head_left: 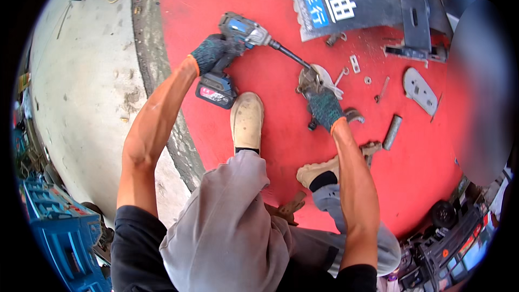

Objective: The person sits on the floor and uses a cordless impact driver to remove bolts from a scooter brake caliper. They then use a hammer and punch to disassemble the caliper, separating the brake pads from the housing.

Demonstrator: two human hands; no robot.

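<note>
Red floor point(189, 0) lies under the work. The left hand point(210, 53), in a dark green knit glove with an orange edge, is wrapped around the handle of a blue and black power tool point(240, 27). A chunky dark battery point(216, 93) sits at the bottom of its handle. A long, thin, dark metal rod point(291, 54) sticks out of the tool's front and points down to the right. Its tip reaches a lumpy brown-grey metal part point(309, 80).

The right hand point(325, 109) wears the same kind of glove and holds that metal part, just above the floor or on it; I cannot tell which. Right next to the part is a pale, rounded metal piece point(330, 82).

More bits lie to the right. There is a small flat metal strip with holes point(354, 64), a little round ring point(367, 80), a thin bolt point(381, 91), a grey metal tube point(392, 132) and a flat grey plate with one round end point(420, 91). A tan shoe point(247, 121) stands between the two arms, below the tool.
</note>
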